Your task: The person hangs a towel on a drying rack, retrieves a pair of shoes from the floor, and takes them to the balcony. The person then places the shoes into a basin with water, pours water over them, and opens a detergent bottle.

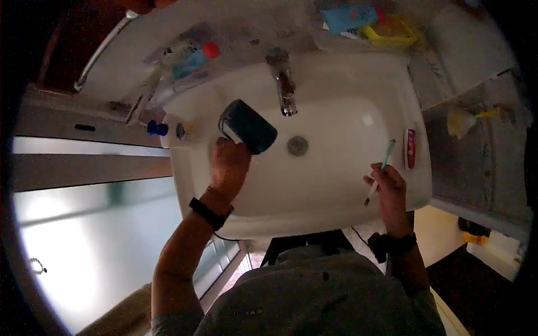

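My left hand [231, 165] is closed on the handle of a dark mug [249, 126], which is tilted over the left part of the white sink [336, 196]. In my right hand [388, 182], over the sink's right side, a light-coloured toothbrush [387, 154] is pinched, its head pointing up and away. A red and white toothpaste tube [411, 149] lies on the sink's right rim, just beyond that hand. Between the hands is the round drain [297, 146]. What the mug holds is hidden.
The chrome faucet [284, 89] reaches over the sink from the back. A blue object [157, 128] stands by the left rim. Behind the sink are a red-capped item [210, 50], a blue packet [350, 19] and a yellow tray [392, 32]. A brush [461, 122] is at the right.
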